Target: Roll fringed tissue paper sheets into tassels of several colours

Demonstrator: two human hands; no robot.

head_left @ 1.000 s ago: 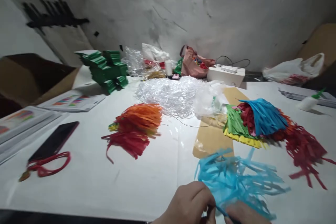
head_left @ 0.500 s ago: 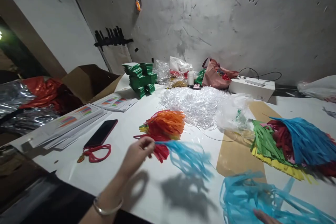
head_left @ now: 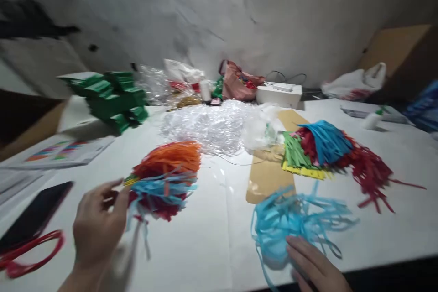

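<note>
My left hand point(head_left: 100, 222) is at the left end of a tassel pile, thumb and forefinger pinched at the top of a light blue paper tassel point(head_left: 167, 188). That tassel lies across the orange tassels point(head_left: 174, 157) and dark red ones; yellow and green ends show beside my fingertips. My right hand point(head_left: 316, 262) rests at the near edge of a loose heap of light blue paper strips point(head_left: 278, 232), fingers stretched out and touching the strips. Its lower part is cut off by the frame.
Further right lies another pile of blue, green, yellow and red tassels point(head_left: 330, 143). Clear plastic strands point(head_left: 208, 125) spread behind, near brown card point(head_left: 262, 182). Left are a phone point(head_left: 36, 214), a red strap point(head_left: 37, 255) and green bundles point(head_left: 109, 98). A white box point(head_left: 278, 96) stands at the wall.
The view has swung right. My left hand has brought the light blue tassel onto the orange and red pile. My right hand stays at the light blue strips and shows more fully.
</note>
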